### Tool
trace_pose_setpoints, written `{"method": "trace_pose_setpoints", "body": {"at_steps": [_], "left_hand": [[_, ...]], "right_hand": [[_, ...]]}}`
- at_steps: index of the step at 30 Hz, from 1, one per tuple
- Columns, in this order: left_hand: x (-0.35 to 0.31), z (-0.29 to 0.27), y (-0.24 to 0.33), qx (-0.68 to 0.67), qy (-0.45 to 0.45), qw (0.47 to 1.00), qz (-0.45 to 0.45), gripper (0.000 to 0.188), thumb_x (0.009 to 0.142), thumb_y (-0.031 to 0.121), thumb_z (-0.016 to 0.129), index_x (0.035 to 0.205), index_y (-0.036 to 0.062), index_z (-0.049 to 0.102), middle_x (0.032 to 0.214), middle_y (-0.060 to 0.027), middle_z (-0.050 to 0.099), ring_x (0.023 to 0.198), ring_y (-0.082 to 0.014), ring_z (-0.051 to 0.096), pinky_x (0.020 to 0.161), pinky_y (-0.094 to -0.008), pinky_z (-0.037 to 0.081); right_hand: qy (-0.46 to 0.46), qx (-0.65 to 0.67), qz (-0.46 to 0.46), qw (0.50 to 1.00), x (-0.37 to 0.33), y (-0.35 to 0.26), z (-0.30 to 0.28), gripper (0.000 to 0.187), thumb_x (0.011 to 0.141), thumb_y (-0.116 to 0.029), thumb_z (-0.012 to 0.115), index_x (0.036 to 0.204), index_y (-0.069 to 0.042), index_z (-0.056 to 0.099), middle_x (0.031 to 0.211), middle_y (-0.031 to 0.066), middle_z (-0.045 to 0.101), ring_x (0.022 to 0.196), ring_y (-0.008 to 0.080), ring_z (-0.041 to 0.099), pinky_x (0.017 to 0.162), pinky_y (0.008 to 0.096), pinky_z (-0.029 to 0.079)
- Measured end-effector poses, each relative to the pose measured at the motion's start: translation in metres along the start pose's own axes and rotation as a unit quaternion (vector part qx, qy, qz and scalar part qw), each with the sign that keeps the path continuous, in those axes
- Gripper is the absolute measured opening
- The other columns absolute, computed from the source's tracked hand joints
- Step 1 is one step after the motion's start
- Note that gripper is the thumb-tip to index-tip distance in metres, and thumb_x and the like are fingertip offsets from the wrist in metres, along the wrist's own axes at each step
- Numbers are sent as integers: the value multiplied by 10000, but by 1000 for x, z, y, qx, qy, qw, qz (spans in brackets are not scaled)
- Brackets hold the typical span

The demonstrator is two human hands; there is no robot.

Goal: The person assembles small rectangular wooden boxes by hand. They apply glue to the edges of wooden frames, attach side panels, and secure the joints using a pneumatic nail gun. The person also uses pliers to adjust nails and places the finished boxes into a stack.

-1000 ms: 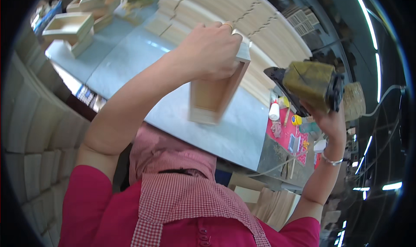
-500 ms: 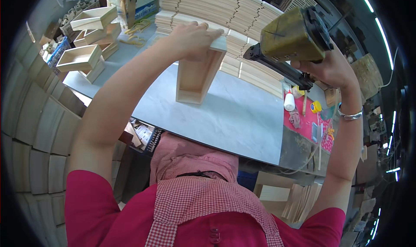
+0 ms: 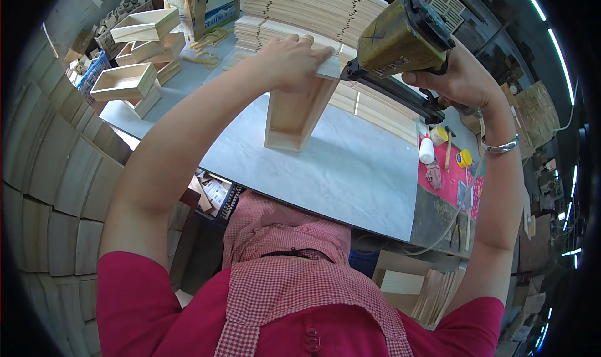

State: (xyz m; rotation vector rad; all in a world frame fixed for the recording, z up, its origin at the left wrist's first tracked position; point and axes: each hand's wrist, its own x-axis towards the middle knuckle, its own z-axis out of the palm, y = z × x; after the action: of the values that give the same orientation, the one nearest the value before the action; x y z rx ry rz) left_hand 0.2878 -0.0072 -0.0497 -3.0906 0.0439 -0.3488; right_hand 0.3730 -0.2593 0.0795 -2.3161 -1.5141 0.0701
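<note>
A long open box of pale wood (image 3: 291, 120) stands on end on the light marbled tabletop (image 3: 363, 169), its open side facing me. Over its top end rests my left hand (image 3: 293, 64), fingers closed round the upper board. In my right hand (image 3: 464, 80) is a yellow-green nail gun (image 3: 400, 41), gripped by the handle and tilted. The gun's dark nose comes right up to the box's upper right edge. Whether it touches the wood I cannot tell.
Several finished-looking wooden boxes (image 3: 125, 81) are stacked at the table's left. Long stacks of thin boards (image 3: 307, 6) line the far side. On the right, a red mat (image 3: 443, 153) carries a white bottle (image 3: 426, 151), a yellow jar (image 3: 464, 158) and a hammer (image 3: 449, 147).
The nail gun has moved left and slightly up, its nose closing the gap to the box's upper edge. My left hand keeps its hold on the box. The whole view has shifted a little.
</note>
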Motion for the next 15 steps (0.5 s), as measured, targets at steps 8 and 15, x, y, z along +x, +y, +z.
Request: {"method": "trace_pose_setpoints", "body": {"at_steps": [8,15], "left_hand": [[0,3,-2,11,5,1000,-2,710,855,0,500,1537,184,424,1182,-184,620,1211,-369,553,981,-481,466],[-1,1,2,5,-8,1000,-14,699,862,-2,492,1533,185,420,1203,-182,613,1243,-358,535,1002,-491,450]], "right_hand": [[-2,0,30,1000,4,-2,1,532,800,-280,883,1212,-53,635,1053,87,736,974,183,683,906,331,531],[0,-40,48,998,5,-4,4,537,790,-315,886,1203,-64,650,1017,105,740,968,202,703,914,320,527]]}}
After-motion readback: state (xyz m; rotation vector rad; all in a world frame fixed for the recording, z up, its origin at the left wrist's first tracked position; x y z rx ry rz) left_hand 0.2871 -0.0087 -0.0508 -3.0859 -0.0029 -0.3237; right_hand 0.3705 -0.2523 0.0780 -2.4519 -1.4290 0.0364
